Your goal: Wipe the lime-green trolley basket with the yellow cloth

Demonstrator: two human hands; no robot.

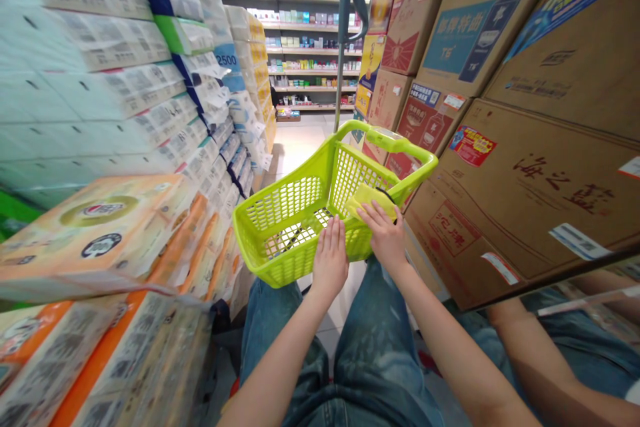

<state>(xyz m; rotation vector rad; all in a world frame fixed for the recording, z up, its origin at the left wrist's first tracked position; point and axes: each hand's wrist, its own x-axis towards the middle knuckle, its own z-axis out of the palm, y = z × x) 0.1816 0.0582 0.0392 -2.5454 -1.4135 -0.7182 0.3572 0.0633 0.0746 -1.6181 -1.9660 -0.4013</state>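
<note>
A lime-green plastic shopping basket [280, 203] with lattice walls sits tilted at my knees, its loop handle pointing away to the right. Nothing shows inside it. My left hand [331, 257] grips the near rim, its fingers straight and close together over the edge; the thumb is hidden. My right hand [384, 230] holds a folded yellow cloth [367, 197] against the basket's right end, close to a black strip at the rim. Its fingers lie over the cloth, and part of the cloth is covered by them.
Tissue packs [125, 90] are stacked high on the left, with an orange pack [95, 227] beside my left arm. Cardboard cartons [540, 180] tower on the right above a mirror [565, 347]. A grey pole [341, 73] stands ahead, before shelves [315, 52] of small goods.
</note>
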